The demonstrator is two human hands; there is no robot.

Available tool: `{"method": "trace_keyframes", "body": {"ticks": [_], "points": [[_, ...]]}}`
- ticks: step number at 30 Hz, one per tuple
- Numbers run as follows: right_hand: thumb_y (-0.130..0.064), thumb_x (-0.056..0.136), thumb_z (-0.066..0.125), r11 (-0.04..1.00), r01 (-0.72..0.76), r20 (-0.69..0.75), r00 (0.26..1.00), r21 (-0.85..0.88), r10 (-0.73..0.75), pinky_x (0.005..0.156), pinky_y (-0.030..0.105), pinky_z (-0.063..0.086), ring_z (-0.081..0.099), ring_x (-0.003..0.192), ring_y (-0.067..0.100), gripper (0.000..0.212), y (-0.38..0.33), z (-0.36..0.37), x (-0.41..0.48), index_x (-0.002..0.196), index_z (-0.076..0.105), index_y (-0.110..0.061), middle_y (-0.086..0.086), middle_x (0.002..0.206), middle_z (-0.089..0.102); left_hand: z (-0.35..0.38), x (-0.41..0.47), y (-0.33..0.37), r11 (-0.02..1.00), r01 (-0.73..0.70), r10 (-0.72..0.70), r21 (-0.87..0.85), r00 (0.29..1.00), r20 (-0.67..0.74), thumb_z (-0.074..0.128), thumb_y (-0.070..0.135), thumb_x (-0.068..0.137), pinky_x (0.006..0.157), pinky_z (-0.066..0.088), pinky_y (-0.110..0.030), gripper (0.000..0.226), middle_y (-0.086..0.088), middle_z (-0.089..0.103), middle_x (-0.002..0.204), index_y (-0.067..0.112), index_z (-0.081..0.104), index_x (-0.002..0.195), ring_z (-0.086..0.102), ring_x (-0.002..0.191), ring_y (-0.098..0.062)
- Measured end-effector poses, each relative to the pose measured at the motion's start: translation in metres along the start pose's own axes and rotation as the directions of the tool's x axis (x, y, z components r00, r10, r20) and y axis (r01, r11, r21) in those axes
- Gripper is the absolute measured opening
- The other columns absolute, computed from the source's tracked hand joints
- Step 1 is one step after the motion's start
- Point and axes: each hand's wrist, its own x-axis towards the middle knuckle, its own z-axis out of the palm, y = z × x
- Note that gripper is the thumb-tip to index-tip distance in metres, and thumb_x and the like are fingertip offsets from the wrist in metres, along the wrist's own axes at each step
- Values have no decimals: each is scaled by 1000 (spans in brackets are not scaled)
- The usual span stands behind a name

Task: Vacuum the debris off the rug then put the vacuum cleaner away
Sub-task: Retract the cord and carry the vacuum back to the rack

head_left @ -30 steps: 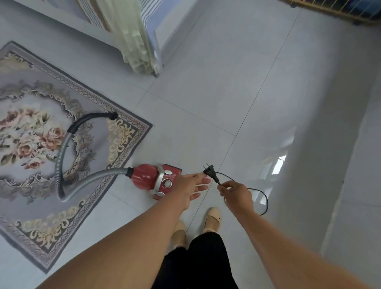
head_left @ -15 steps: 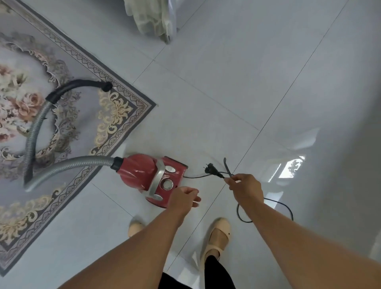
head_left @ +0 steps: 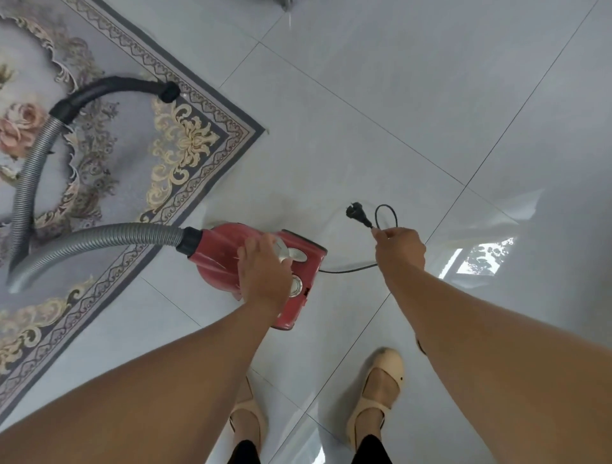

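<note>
A small red canister vacuum cleaner (head_left: 218, 251) sits on the pale tile floor just off the rug's corner. My left hand (head_left: 265, 268) lies over its grey carry handle, fingers curled round it. Its grey ribbed hose (head_left: 99, 236) loops back over the floral rug (head_left: 185, 139) and ends in a black curved tube (head_left: 116, 87) lying on the rug. My right hand (head_left: 399, 248) pinches the black power cord (head_left: 385, 215) just behind the plug (head_left: 356, 213), which sticks up to the left. The cord runs from the vacuum's rear to that hand.
Glossy grey floor tiles (head_left: 414, 99) spread to the right and ahead, with a window reflection (head_left: 480, 256) at right. My feet in beige shoes (head_left: 377, 387) stand directly below the vacuum. A bit of pale fabric (head_left: 284, 2) shows at the top edge.
The view dropped closer over the vacuum. My left hand moved from beside the vacuum's rear onto its handle. My right hand drew the cord in, so the loop on the floor is shorter.
</note>
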Motion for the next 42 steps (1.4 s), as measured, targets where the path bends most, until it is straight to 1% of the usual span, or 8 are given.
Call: {"method": "trace_keyframes", "body": {"ticks": [4, 6, 11, 16, 22, 26, 29, 42], "points": [[-28, 96, 57, 996, -4, -15, 1000, 85, 5, 90, 33, 46, 60, 108, 24, 38, -1, 21, 12, 133, 54, -20, 6, 122, 64, 25, 21, -11, 968, -222, 218, 115, 975, 47, 57, 28, 91, 98, 31, -31, 27, -7, 50, 116, 14, 54, 113, 44, 110, -26], [-27, 97, 57, 999, 6, 48, 999, 47, -8, 90, 29, 42, 57, 117, 22, 46, 7, 36, 10, 141, 47, -20, 5, 128, 61, 35, 30, -16, 963, -240, 239, 122, 971, 18, 57, 28, 90, 96, 33, -31, 22, -8, 50, 112, 12, 56, 105, 46, 105, -26], [-28, 95, 57, 992, 72, 186, 981, -106, -51, 84, 28, 46, 61, 107, 17, 35, 42, 79, -3, 129, 56, -24, -3, 121, 66, 54, 46, -26, 982, -179, 175, -53, 982, -68, 56, 25, 91, 76, 43, -36, 18, -10, 52, 96, 7, 54, 91, 52, 83, -26], [-25, 96, 54, 942, 279, 254, 940, -187, -228, 85, 32, 51, 61, 104, 13, 37, 63, 105, -18, 132, 52, -34, -5, 116, 64, 66, 44, -32, 968, -249, 245, 8, 942, -230, 35, 29, 95, 51, 42, -34, 28, -7, 54, 77, 8, 50, 83, 50, 60, -22], [-25, 99, 41, 656, 657, 464, 743, -372, -481, 72, 35, 52, 61, 89, 24, 57, 66, 118, -30, 149, 22, -46, 1, 108, 56, 69, 46, -32, 977, -197, 209, 76, 958, -195, 37, 25, 99, 49, 38, -31, 24, -8, 57, 82, 7, 51, 91, 54, 59, -24], [-17, 98, 39, 549, 672, 562, 731, -497, -386, 63, 32, 46, 61, 79, 25, 76, 61, 122, -34, 152, -7, -43, 6, 96, 61, 67, 45, -29, 982, -153, 168, 106, 975, -145, 38, 23, 100, 50, 38, -31, 21, -9, 57, 86, 7, 51, 96, 55, 61, -24], [-13, 97, 41, 470, 667, 580, 741, -578, -338, 57, 30, 39, 50, 65, 22, 83, 55, 122, -38, 152, -18, -36, 4, 72, 46, 66, 45, -28, 977, -167, 187, 136, 970, -154, 36, 23, 99, 48, 36, -29, 23, -8, 57, 83, 7, 52, 94, 53, 57, -21], [-9, 96, 39, 325, 702, 673, 707, -633, -217, 65, 32, 38, 48, 74, 21, 79, 16, 105, -31, 154, -7, -37, -1, 68, 35, 67, 45, -28, 971, -199, 224, 132, 953, -206, 26, 26, 96, 45, 29, -27, 34, -9, 57, 78, 5, 52, 88, 51, 50, -22]]}}
